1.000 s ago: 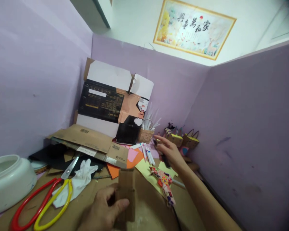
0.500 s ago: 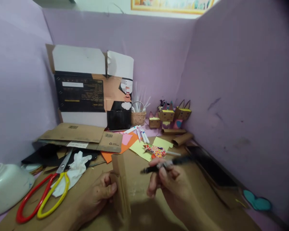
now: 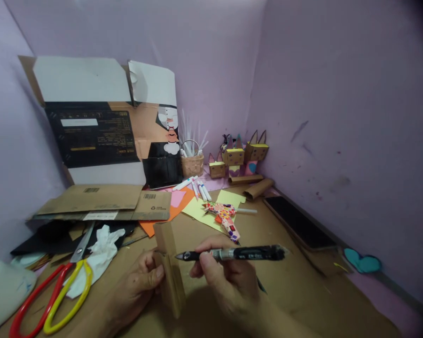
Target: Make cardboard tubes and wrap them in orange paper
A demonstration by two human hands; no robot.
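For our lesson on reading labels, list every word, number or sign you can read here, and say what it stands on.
No word reads clearly.
Black printed panel of the upright cardboard box: gold lines, too small to read.
Flattened brown cardboard sheet: barcode labels and a small logo, digits unreadable.
Black pen in the right hand: white print, blurred.
Plain brown cardboard strip in the left hand: no print.
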